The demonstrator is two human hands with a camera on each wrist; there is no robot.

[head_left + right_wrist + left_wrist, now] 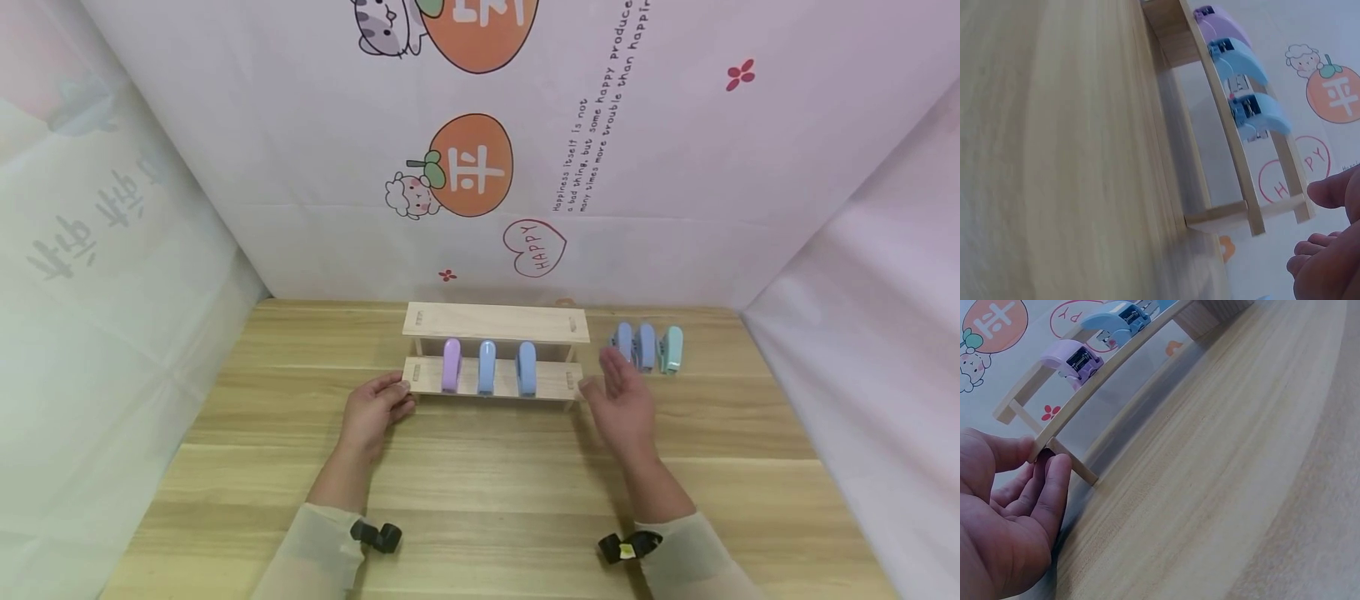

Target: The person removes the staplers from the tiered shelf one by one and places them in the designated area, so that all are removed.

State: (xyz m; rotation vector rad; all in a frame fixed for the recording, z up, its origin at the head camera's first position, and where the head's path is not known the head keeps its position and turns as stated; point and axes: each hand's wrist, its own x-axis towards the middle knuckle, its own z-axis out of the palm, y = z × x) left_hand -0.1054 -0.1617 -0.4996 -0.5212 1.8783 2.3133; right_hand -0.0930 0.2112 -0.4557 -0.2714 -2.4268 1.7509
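A two-step wooden rack stands on the table. On its lower step are three small staplers, a purple one, a light blue one and a blue one, side by side. My left hand pinches the left end of that step, thumb above and fingers underneath, as the left wrist view shows. My right hand is beside the rack's right end, its thumb close to the wood and its fingers extended, holding nothing.
Right of the rack stand more small staplers: two blue and one mint green. The nearer blue one is partly behind my right fingertips. A printed white cloth rises behind the wooden table, with cloth walls at both sides.
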